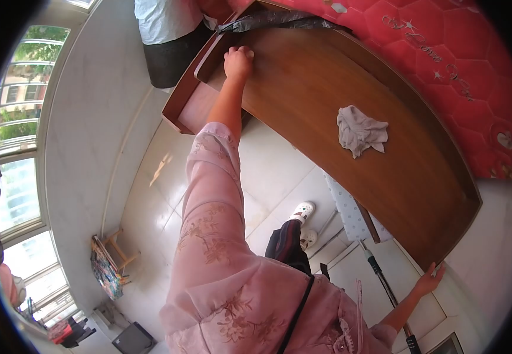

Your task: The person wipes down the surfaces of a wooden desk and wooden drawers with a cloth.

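Note:
My left hand [239, 62] reaches far out over the brown wooden desk [303, 76], near its raised end panel. Its fingers are curled closed against the desktop, and whatever may be inside them is hidden. At the near right corner of the desk is my right hand [428, 281], its thumb and fingers apart beside the edge. A crumpled pale grey cloth [362, 131] lies on the desktop between the two hands, touched by neither. Black plastic [285, 22] runs along the far end of the desk.
A red quilted mattress [438, 65] borders the desk's back. Under my right arm stands a pole [379, 274]. A small wooden stool [117, 253] is on the tiled floor by the windowed wall. Another person [170, 41] is beside the desk's far end.

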Motion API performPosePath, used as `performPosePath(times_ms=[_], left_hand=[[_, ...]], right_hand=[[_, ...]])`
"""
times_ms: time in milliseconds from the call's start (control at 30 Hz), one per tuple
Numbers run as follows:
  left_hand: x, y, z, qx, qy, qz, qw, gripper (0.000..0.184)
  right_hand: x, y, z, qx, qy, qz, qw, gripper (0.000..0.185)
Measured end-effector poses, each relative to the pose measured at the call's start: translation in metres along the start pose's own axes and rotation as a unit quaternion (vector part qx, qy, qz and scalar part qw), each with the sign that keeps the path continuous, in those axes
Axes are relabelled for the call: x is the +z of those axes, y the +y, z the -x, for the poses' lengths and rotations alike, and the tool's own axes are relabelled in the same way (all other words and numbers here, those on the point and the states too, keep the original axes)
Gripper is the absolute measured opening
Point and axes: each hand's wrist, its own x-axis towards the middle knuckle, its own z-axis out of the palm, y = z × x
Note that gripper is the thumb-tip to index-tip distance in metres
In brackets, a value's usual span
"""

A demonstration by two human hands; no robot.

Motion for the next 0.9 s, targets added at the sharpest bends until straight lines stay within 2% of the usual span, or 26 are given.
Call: performPosePath(times_ms=[67, 100, 167, 200, 233, 300, 333, 367, 400, 433, 467, 500, 567, 633, 667, 700, 733, 767, 833, 867, 900], left_hand=[[0.008, -0.007, -0.011, -0.028, -0.025, 0.019, 0.999, 0.018], [0.010, -0.008, -0.014, -0.057, -0.053, 0.036, 0.996, 0.018], [-0.004, 0.014, 0.003, -0.077, -0.062, 0.113, 0.989, 0.020], [-0.008, 0.031, 0.017, -0.013, -0.045, 0.166, 0.985, 0.022], [-0.004, 0.049, 0.031, 0.059, -0.058, 0.214, 0.973, 0.024], [-0.023, 0.109, 0.082, 0.121, -0.124, 0.319, 0.932, 0.025], [-0.034, 0.136, 0.111, 0.137, -0.197, 0.382, 0.892, 0.024], [-0.042, 0.157, 0.137, 0.204, -0.244, 0.416, 0.852, 0.023], [-0.058, 0.174, 0.161, 0.246, -0.304, 0.402, 0.828, 0.021], [-0.075, 0.191, 0.181, 0.232, -0.357, 0.395, 0.814, 0.021], [-0.072, 0.195, 0.192, 0.298, -0.378, 0.390, 0.785, 0.022], [-0.081, 0.200, 0.192, 0.334, -0.378, 0.369, 0.781, 0.027], [-0.078, 0.193, 0.173, 0.317, -0.221, 0.393, 0.835, 0.035], [-0.053, 0.169, 0.117, 0.209, -0.041, 0.352, 0.911, 0.046], [-0.063, 0.156, 0.084, 0.178, 0.021, 0.218, 0.959, 0.055], [-0.060, 0.137, 0.050, 0.156, 0.070, 0.137, 0.976, 0.062], [-0.062, 0.121, 0.018, 0.113, 0.084, 0.067, 0.988, 0.066], [-0.058, 0.103, -0.010, 0.112, 0.103, 0.011, 0.988, 0.050], [-0.041, 0.064, -0.060, 0.118, 0.050, -0.119, 0.985, 0.031], [-0.046, 0.053, -0.076, 0.070, 0.050, -0.109, 0.990, 0.024], [-0.055, 0.043, -0.086, 0.022, 0.048, -0.099, 0.994, 0.022]], right_hand=[[-0.003, -0.047, 0.017, -0.137, 0.162, 0.113, 0.971, 0.033], [0.002, -0.065, 0.025, -0.137, 0.165, 0.113, 0.970, 0.033], [0.015, -0.100, 0.042, -0.161, 0.101, -0.090, 0.978, 0.032], [0.027, -0.115, 0.052, -0.079, -0.015, -0.241, 0.967, 0.032], [0.042, -0.131, 0.061, 0.004, -0.129, -0.383, 0.915, 0.031], [0.061, -0.184, 0.077, 0.103, -0.284, -0.523, 0.797, 0.035], [0.068, -0.209, 0.080, 0.167, -0.355, -0.611, 0.688, 0.037], [0.074, -0.232, 0.080, 0.227, -0.417, -0.680, 0.558, 0.039], [0.077, -0.254, 0.077, 0.252, -0.457, -0.705, 0.479, 0.037], [0.080, -0.271, 0.073, 0.275, -0.494, -0.725, 0.394, 0.037], [0.090, -0.277, 0.068, 0.272, -0.497, -0.725, 0.392, 0.037], [0.104, -0.277, 0.063, 0.274, -0.480, -0.726, 0.410, 0.033], [0.127, -0.263, 0.049, 0.272, -0.468, -0.724, 0.428, 0.028], [0.140, -0.239, 0.037, 0.309, -0.498, -0.735, 0.341, 0.020], [0.132, -0.235, 0.037, 0.290, -0.475, -0.712, 0.428, 0.018], [0.120, -0.229, 0.038, 0.266, -0.448, -0.683, 0.513, 0.017], [0.113, -0.222, 0.039, 0.257, -0.428, -0.661, 0.560, 0.016], [0.107, -0.212, 0.041, 0.248, -0.405, -0.638, 0.606, 0.015], [0.100, -0.189, 0.044, 0.254, -0.380, -0.619, 0.639, 0.016], [0.098, -0.179, 0.044, 0.251, -0.383, -0.617, 0.640, 0.016], [0.096, -0.167, 0.044, 0.258, -0.358, -0.600, 0.668, 0.017]])
